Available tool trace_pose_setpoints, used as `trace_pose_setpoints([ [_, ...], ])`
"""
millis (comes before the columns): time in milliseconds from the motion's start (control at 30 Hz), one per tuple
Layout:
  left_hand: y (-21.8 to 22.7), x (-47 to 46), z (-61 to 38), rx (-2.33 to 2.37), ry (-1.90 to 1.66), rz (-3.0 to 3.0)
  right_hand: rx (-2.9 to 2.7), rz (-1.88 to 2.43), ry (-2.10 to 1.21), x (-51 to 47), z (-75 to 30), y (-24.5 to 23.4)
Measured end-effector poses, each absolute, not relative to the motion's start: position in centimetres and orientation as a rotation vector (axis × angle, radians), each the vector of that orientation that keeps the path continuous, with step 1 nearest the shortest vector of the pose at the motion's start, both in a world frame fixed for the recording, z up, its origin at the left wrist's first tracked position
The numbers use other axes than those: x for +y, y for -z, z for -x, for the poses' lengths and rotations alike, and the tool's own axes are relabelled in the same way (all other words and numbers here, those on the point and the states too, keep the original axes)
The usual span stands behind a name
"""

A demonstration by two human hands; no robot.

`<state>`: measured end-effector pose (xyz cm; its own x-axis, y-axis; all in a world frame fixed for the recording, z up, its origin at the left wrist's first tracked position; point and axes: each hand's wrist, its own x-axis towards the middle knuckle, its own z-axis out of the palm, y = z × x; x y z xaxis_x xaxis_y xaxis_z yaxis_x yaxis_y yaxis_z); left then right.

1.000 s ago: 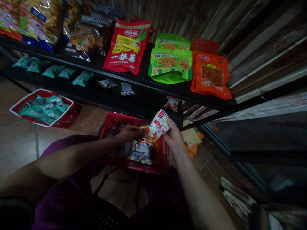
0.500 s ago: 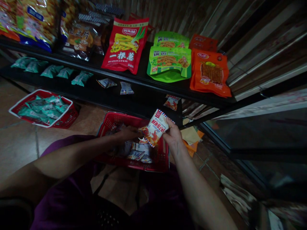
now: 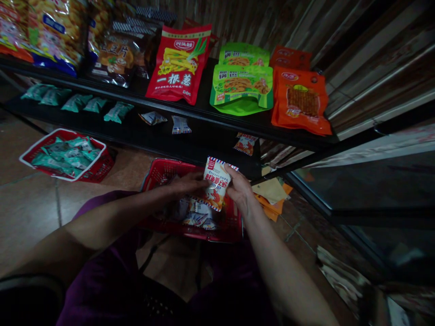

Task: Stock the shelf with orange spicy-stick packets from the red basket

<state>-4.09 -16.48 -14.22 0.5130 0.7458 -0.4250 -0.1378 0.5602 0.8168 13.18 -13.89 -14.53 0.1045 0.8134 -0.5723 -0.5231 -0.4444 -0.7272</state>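
A small white and red snack packet (image 3: 215, 183) is held upright above a red basket (image 3: 228, 226) that contains several similar packets. My right hand (image 3: 238, 190) grips the packet's right edge. My left hand (image 3: 188, 183) pinches its left edge, fingers closed on it. Just beyond, on the lower black shelf (image 3: 142, 131), lie a matching red and white packet (image 3: 245, 143), a blue-striped packet (image 3: 180, 125) and a silver one (image 3: 152, 118).
A second red basket (image 3: 98, 165) of teal packets sits on the tiled floor at left. Teal packets (image 3: 76, 103) line the lower shelf. The upper shelf carries red (image 3: 178, 63), green (image 3: 242, 86) and orange (image 3: 299, 102) bags. Yellow and orange paper (image 3: 272, 194) lies at right.
The packet has been turned from tilted to more upright and lifted a little, and my left hand has moved from its lower corner up to its left edge.
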Motion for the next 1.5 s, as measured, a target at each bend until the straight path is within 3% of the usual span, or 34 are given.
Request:
trace_pose_setpoints([
  [600,15.7,-14.3,4.4,0.930,-0.992,-0.341,-0.520,1.370,-1.853,-16.9,-11.9,14.9],
  [1000,15.6,-13.9,4.3,0.972,-1.004,-0.268,-0.334,1.261,-1.891,-17.4,-9.4,14.9],
  [1500,13.3,-13.9,5.1,1.007,-0.775,-0.165,-0.392,1.249,-1.798,-17.4,-9.2,14.3],
])
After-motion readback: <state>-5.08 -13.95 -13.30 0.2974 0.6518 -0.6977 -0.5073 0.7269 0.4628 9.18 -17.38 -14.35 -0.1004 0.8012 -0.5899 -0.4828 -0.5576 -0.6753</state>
